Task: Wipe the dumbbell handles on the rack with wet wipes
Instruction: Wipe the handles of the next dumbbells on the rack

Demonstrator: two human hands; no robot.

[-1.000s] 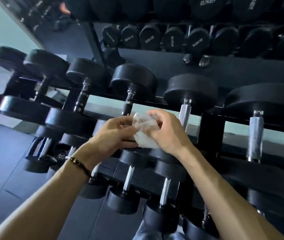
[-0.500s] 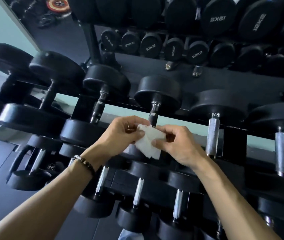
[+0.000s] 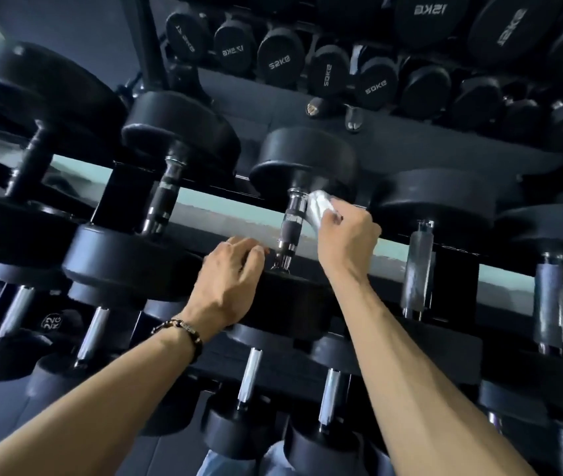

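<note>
A black dumbbell lies on the middle shelf of the rack [image 3: 204,214], its dark and chrome handle [image 3: 292,225] pointing toward me. My right hand [image 3: 347,235] pinches a white wet wipe [image 3: 319,209] and holds it against the upper right side of that handle. My left hand [image 3: 230,273] rests with relaxed fingers on the near black head of the same dumbbell [image 3: 290,300], just left of the handle's lower end. A beaded bracelet sits on my left wrist.
More dumbbells flank it: dark-handled ones to the left [image 3: 165,201], silver-handled ones to the right [image 3: 419,269]. A lower shelf holds smaller dumbbells [image 3: 249,376]. A mirror behind shows reflected weights marked in kilograms [image 3: 280,63].
Both hands were folding the wipe together in front of the rack. The left hand let go and dropped onto the dumbbell head; the right hand carried the wipe up to the handle.
</note>
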